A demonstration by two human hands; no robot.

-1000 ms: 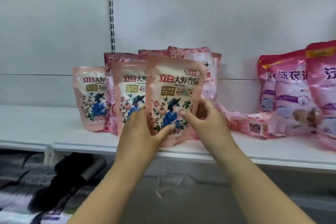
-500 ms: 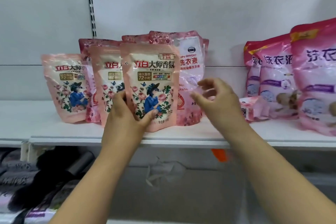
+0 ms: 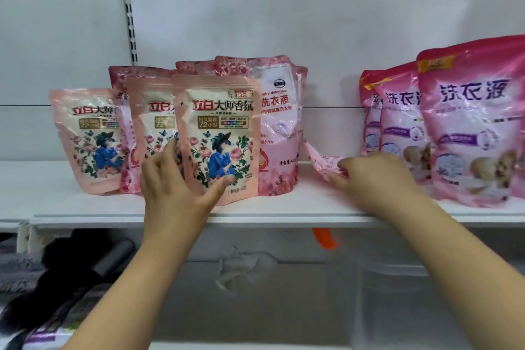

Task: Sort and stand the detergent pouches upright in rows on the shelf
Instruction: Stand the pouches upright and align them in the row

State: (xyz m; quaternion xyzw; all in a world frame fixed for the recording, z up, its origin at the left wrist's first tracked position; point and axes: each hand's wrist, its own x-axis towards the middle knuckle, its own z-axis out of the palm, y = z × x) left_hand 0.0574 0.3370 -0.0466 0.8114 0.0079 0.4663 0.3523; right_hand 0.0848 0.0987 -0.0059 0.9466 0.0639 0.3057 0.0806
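Observation:
Three peach-pink detergent pouches with a rose-and-figure print stand upright at the front of the white shelf (image 3: 270,207). My left hand (image 3: 173,182) grips the lower left edge of the rightmost one, the front pouch (image 3: 218,136), thumb on its face. Behind them stand taller rose-patterned pouches (image 3: 278,122). My right hand (image 3: 375,179) pinches the corner of a small pink pouch (image 3: 324,160) lying flat on the shelf; most of it is hidden under my hand.
Large pink and purple pouches (image 3: 471,128) stand in a row at the right end of the shelf. An orange tag (image 3: 324,239) hangs under the shelf's front edge. Dark rolled goods (image 3: 71,273) fill the lower left.
My right hand has moved right and down from mid-air to the flat pouch and taken hold of its corner. My left hand stays on the front pouch.

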